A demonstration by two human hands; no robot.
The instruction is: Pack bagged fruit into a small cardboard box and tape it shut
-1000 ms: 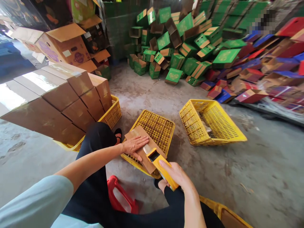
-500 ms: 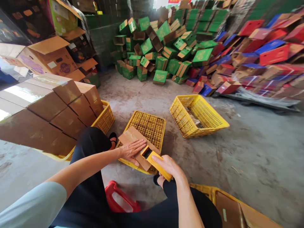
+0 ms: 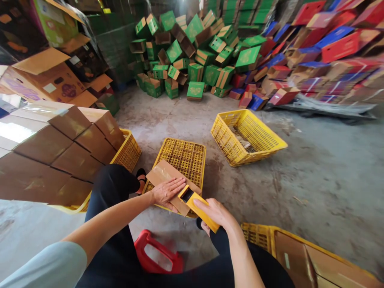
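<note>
My left hand (image 3: 168,192) lies flat, fingers extended, on a cardboard box (image 3: 168,172) atop an upturned yellow crate (image 3: 187,158); my right (image 3: 214,212) grips a yellow tool (image 3: 201,210) against it.

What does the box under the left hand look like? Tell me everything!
The box is plain brown, looks like cardboard, and is longer than it is wide. A shiny, clear strip, maybe tape, shows on top. It lies slanted on a yellow crate. The left hand presses flat on it, hiding its middle. A yellow tool in the right hand reaches over one end, perhaps touching it. Its underside is hidden.
</note>
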